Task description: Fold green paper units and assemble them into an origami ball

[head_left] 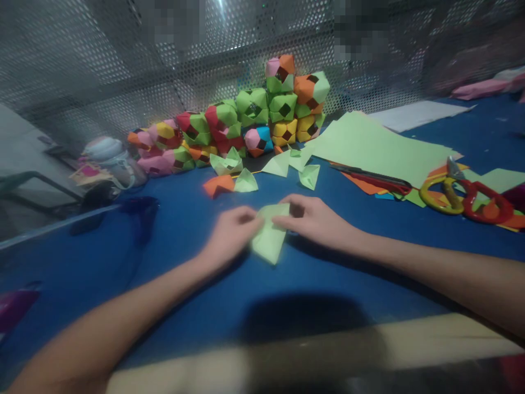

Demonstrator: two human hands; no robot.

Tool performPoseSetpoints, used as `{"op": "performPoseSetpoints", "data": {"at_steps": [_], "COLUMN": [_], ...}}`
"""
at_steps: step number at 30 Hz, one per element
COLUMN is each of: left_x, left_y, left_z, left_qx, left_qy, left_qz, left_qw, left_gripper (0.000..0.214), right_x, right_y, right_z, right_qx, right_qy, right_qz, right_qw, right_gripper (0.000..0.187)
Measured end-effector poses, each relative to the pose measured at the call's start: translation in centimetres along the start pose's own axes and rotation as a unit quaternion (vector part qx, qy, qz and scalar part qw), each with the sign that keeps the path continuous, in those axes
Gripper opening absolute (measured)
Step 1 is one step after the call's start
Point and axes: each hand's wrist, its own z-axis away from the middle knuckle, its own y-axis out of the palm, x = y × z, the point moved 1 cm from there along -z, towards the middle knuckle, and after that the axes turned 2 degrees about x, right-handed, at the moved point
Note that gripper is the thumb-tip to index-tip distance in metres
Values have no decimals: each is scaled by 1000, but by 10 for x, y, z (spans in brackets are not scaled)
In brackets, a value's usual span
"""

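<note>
A light green folded paper (270, 241) is held between my two hands, just above the blue tabletop, its pointed end toward me. My left hand (235, 227) grips its left edge with thumb and fingers, slightly blurred. On the other side, my right hand (309, 216) pinches the upper right part of the paper. Beyond the hands lie small folded pieces: a pale green one (309, 176), another pale green one (246, 181) and an orange one (219, 186).
Origami blocks in many colours (252, 106) stand stacked along the perforated metal panel (229, 44). Green paper sheets (377, 145) lie at the right, near scissors with yellow and red handles (488, 202) and a dark red-and-black tool (373, 179). A lidded container (110, 158) stands at left.
</note>
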Motion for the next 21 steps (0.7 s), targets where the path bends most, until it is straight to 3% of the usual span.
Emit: {"op": "performPoseSetpoints", "data": {"at_steps": [4,9,16,21], "left_x": [6,9,6,7], "left_y": [4,10,13,13], "left_z": [1,3,5,5], "left_qx": [-26,-47,-56,-47], "left_qy": [0,-6,-7,-6], "left_qz": [14,30,42,54], "left_qw": [1000,998,998,997], "left_gripper": [11,8,17,18], "right_x": [-7,-16,-18,-20], "right_y": [7,15,19,21], "right_z": [0,2,5,5], "right_qx": [-32,-75,-90,-90], "right_qy": [-17,-103,-283,-313], "right_qz": [-10,16,57,72], "right_qw": [999,992,953,943], "right_gripper": [12,1,17,20]}}
